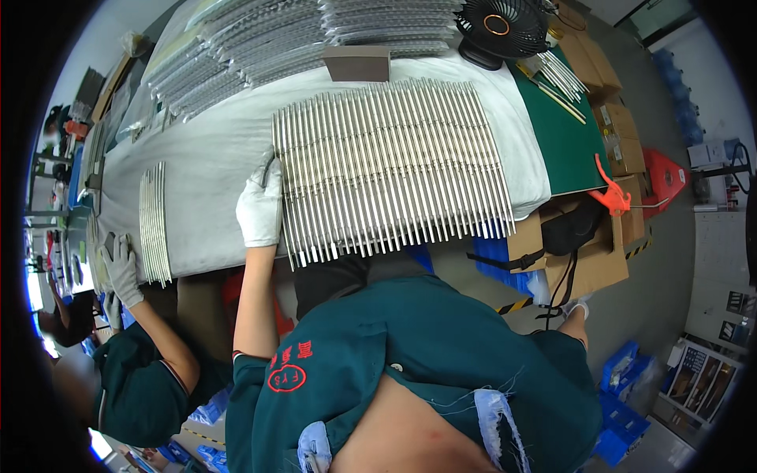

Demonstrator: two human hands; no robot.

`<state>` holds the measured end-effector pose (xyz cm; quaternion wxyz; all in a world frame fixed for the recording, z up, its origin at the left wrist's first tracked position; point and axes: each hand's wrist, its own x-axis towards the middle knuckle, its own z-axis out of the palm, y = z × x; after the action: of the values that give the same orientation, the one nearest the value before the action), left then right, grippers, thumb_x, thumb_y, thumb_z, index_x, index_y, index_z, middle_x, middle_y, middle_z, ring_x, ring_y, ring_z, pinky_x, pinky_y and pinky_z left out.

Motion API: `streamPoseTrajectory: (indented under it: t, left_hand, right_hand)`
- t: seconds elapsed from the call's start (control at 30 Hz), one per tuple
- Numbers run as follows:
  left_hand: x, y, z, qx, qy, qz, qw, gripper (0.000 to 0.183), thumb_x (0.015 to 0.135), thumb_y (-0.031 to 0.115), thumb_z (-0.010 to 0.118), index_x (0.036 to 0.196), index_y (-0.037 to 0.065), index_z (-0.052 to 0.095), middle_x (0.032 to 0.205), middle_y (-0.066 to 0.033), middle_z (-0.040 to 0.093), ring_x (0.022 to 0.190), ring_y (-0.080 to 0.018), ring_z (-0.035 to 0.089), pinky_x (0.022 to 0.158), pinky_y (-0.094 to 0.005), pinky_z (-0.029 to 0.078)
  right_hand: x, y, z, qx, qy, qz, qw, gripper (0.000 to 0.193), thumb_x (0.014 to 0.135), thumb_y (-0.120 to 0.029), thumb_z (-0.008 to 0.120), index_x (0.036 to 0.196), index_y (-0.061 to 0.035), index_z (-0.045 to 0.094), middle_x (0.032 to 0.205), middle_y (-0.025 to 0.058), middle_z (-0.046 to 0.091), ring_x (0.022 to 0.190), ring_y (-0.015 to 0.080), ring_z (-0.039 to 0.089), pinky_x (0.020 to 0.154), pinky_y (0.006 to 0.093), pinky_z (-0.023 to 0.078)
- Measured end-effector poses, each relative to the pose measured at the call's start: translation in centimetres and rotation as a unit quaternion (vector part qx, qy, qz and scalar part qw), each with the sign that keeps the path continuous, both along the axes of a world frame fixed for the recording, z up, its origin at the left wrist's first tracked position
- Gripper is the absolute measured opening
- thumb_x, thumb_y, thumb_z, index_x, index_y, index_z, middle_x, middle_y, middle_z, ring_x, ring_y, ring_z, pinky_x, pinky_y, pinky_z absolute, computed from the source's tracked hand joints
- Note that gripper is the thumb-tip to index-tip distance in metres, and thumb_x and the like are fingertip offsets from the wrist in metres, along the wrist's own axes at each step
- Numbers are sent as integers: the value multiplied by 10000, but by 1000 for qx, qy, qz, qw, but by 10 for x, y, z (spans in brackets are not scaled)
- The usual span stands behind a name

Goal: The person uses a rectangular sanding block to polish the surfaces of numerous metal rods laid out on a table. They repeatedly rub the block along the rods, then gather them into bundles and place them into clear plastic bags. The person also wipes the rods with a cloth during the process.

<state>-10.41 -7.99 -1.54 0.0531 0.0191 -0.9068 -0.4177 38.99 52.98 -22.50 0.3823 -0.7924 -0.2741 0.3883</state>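
Note:
A wide row of thin, silvery metal rods (394, 165) lies side by side on the cloth-covered table in front of me. Their near ends reach past the table's front edge and are uneven. My left hand (260, 206), in a white glove with grey fingertips, rests against the left side of this row, its fingers stretched along the outermost rod. Far to the right, beside my body and low by a cardboard box, a small part of my white-gloved right hand (579, 306) shows; its fingers cannot be made out.
Stacks of wrapped rods (260, 47) fill the far side, with a dark brown block (356, 63) before them. A black fan (502, 27) stands far right, near an orange clamp (611, 191). At left, a co-worker's gloved hand (122, 272) is near a smaller rod bundle (155, 225).

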Motion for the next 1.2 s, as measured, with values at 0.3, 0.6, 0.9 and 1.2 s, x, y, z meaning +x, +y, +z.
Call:
streamPoseTrajectory:
  t: [0.3, 0.6, 0.9, 1.2]
  left_hand:
    - [-3, -5, -7, -10, 32, -16, 999, 368, 976, 364, 579, 1285, 176, 647, 1190, -142, 684, 1101, -289, 657, 935, -360, 493]
    - [-3, -3, -6, -45, 43, -10, 998, 369, 968, 382, 585, 1279, 196, 652, 1189, -138, 683, 1091, -302, 658, 929, -366, 500]
    - [-3, -2, -6, -63, 28, -1, 998, 371, 965, 412, 585, 1268, 210, 659, 1165, -139, 690, 1064, -315, 664, 909, -373, 508]
    - [-3, -2, -6, -55, 26, 2, 998, 362, 957, 389, 602, 1269, 213, 657, 1151, -153, 690, 1040, -327, 668, 894, -381, 513]
  right_hand:
    - [-11, 2, 9, 6, 4, 12, 1000, 553, 925, -424, 540, 1294, -20, 619, 1258, 134, 647, 1103, 293, 628, 951, 395, 474]
    - [-10, 7, 15, 2, 9, 21, 1000, 574, 919, -446, 549, 1300, -21, 615, 1273, 135, 639, 1113, 294, 622, 965, 394, 465]
    - [-7, 17, 31, 4, 9, 30, 1000, 596, 913, -468, 558, 1306, -22, 611, 1288, 136, 631, 1123, 294, 616, 979, 393, 457]
    - [-7, 25, 45, 9, 6, 35, 999, 618, 908, -490, 567, 1312, -24, 606, 1303, 137, 623, 1133, 295, 610, 993, 392, 448]
